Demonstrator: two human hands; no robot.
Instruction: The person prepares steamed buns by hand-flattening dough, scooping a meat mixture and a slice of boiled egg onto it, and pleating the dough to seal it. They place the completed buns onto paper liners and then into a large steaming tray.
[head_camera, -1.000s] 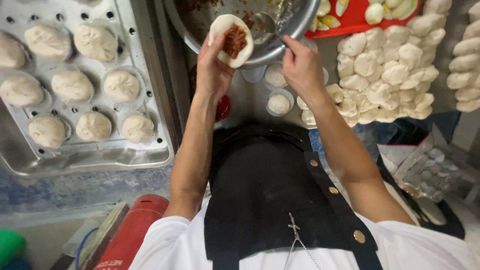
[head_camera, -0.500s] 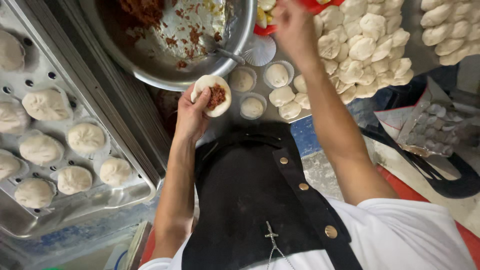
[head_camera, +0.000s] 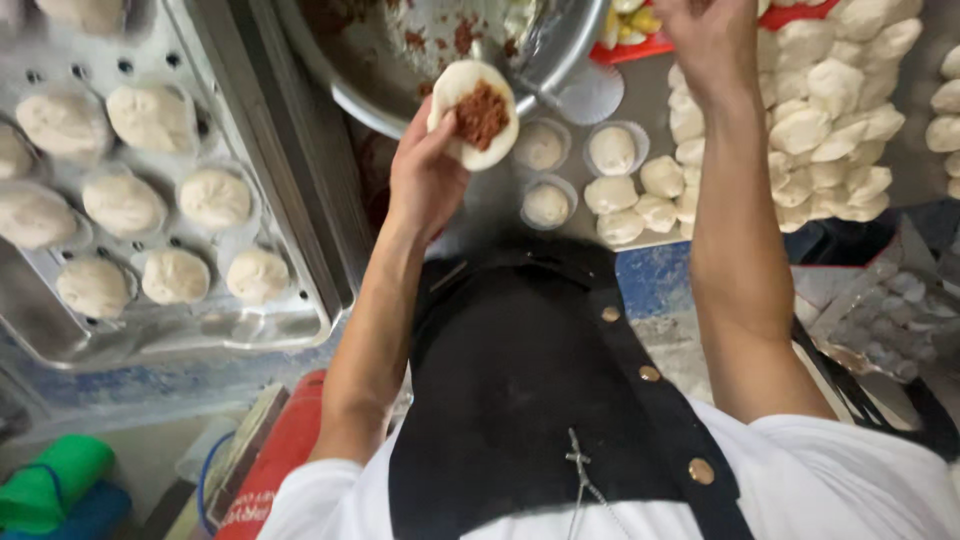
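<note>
A perforated metal tray (head_camera: 300, 325) of pale round buns is seen at nine o'clock; a large steel mixing bowl (head_camera: 560, 60) at twelve. A flat dough round with brown filling (head_camera: 475, 112) is pinched by the left hand (head_camera: 425, 175) below the bowl. The right hand (head_camera: 710, 40) is raised at one o'clock over heaped white dough lumps (head_camera: 820, 130), its grip not discernible

We see a grey metal worktop (head_camera: 650, 100) at top, partly hidden by the arms. Directly on it: a big steel mixing bowl (head_camera: 560, 50) smeared with reddish-brown filling, three small paper-lined cups (head_camera: 545, 148) each holding a flat dough round, loose dough lumps (head_camera: 655, 195) just beside the cups, a large heap of dough pieces (head_camera: 830, 100) to the right, a red tray (head_camera: 640, 45) at the far edge. At left we note a perforated metal steamer tray (head_camera: 290, 320) holding filled white buns (head_camera: 215, 197)
</note>
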